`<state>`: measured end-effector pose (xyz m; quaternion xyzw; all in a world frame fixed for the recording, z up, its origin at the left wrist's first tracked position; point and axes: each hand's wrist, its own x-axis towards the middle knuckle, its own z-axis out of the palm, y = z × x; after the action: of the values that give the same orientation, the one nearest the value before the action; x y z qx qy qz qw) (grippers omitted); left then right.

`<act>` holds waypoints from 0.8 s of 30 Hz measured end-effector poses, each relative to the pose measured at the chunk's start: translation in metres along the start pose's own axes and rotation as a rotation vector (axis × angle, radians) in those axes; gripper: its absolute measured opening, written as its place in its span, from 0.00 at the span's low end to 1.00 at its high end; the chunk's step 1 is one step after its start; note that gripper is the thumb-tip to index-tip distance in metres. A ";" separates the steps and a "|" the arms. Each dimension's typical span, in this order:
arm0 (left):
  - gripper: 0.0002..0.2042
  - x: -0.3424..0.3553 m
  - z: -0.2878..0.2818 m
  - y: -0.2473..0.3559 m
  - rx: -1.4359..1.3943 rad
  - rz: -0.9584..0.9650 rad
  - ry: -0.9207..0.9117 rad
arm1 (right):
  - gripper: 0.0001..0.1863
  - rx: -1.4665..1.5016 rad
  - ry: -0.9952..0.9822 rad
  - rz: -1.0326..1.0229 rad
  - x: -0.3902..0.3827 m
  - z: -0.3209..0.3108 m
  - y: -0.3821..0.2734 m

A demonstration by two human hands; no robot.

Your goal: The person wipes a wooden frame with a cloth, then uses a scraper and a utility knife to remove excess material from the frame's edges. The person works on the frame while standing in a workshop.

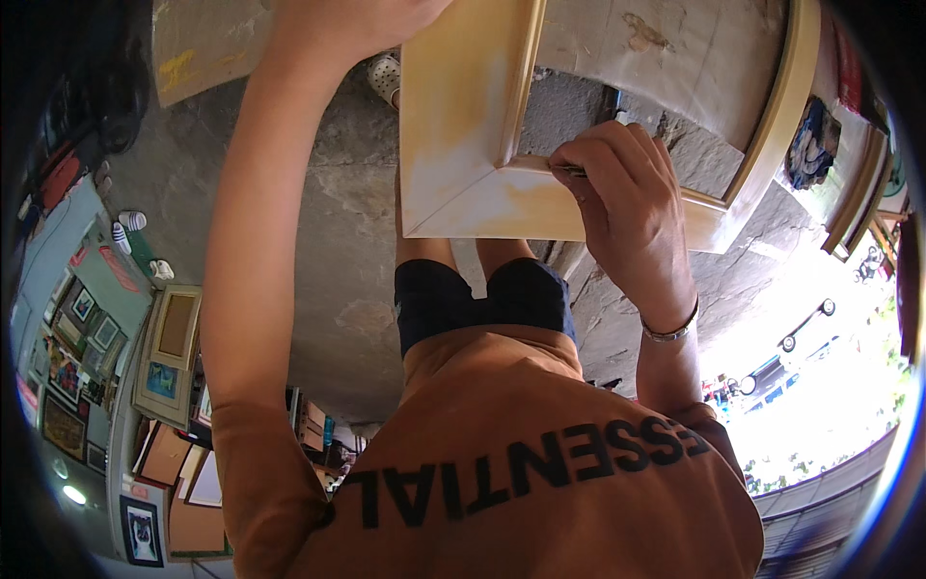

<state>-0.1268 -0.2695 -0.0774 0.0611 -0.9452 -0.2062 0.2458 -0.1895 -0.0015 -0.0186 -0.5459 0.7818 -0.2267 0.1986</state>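
Note:
A large wooden frame [453,125] spans the upper middle, pale yellow with whitish patches and a raised inner moulding; a mitre line crosses its near left corner. My right hand [627,193] is closed in a pinch against the inner edge of the near bar. Between thumb and fingers shows a thin dark sliver, too small to name. My left hand [362,24] lies over the outer edge of the left bar at the top of the picture. Its fingers are cut off by the picture's edge, so their grip is hidden.
Below the frame is a worn concrete floor [357,232]. A pale board [207,48] is at upper left, sandals [132,221] farther left. Framed pictures [162,380] lean along the left side. A crumpled dark cloth [813,145] lies to the right, near wooden mouldings [854,207].

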 end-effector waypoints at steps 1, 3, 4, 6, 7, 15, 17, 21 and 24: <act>0.20 0.000 0.000 0.000 0.015 0.001 0.000 | 0.10 0.000 0.002 0.007 0.001 0.002 -0.001; 0.20 0.002 0.000 0.003 0.026 -0.019 -0.001 | 0.09 0.035 0.030 0.001 0.007 0.010 -0.007; 0.20 0.001 0.000 0.002 0.037 -0.001 0.014 | 0.08 0.053 0.045 -0.001 0.010 0.014 -0.011; 0.19 0.000 0.001 0.000 0.060 0.035 0.043 | 0.07 0.053 0.016 0.051 0.016 0.017 -0.025; 0.19 0.000 0.002 -0.001 0.063 0.036 0.051 | 0.07 0.054 -0.001 0.078 0.018 0.017 -0.029; 0.18 0.000 0.003 0.000 0.075 0.062 0.113 | 0.09 0.165 0.039 0.246 0.018 0.026 -0.043; 0.18 0.001 0.005 -0.001 0.067 0.067 0.115 | 0.10 0.203 0.043 0.310 0.017 0.027 -0.041; 0.19 0.000 0.003 0.001 0.131 0.103 0.137 | 0.10 0.207 0.111 0.372 0.023 0.031 -0.037; 0.19 0.001 0.003 0.002 0.081 0.062 0.112 | 0.09 0.189 0.114 0.328 0.025 0.029 -0.036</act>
<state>-0.1288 -0.2671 -0.0786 0.0533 -0.9390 -0.1562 0.3017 -0.1540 -0.0401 -0.0228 -0.3764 0.8455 -0.2939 0.2388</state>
